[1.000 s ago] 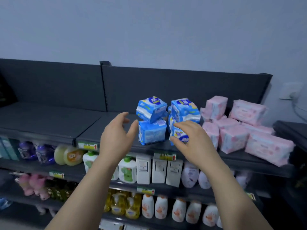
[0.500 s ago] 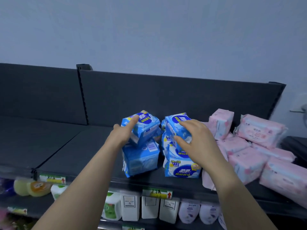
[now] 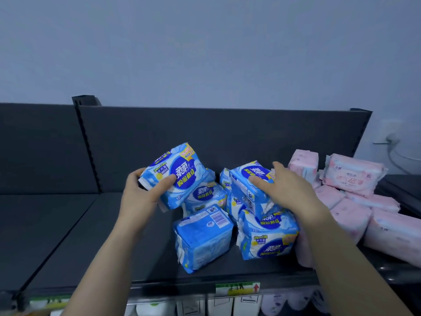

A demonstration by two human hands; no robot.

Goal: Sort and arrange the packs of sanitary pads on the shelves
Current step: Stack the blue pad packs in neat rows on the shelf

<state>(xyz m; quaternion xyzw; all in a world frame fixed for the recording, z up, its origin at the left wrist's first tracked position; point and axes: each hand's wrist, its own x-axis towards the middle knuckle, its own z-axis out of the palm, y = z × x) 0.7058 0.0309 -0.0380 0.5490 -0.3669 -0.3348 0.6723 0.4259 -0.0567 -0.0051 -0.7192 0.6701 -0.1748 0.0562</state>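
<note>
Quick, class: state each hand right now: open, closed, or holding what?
Left hand: grips the lifted blue pack, thumb across its front.
Right hand: grips the upper blue pack of the right-side stack.

The left hand [image 3: 139, 197] grips a blue plastic pack of sanitary pads [image 3: 180, 176], which is tilted above the dark grey metal shelf [image 3: 91, 224]. The right hand [image 3: 289, 190] holds a second blue pack [image 3: 248, 185], which lies on a third blue pack [image 3: 266, 238]. A blue pack with a barcode [image 3: 202, 238] stands in front. Soft pink packs [image 3: 355, 176] are piled just beside, on the right.
</note>
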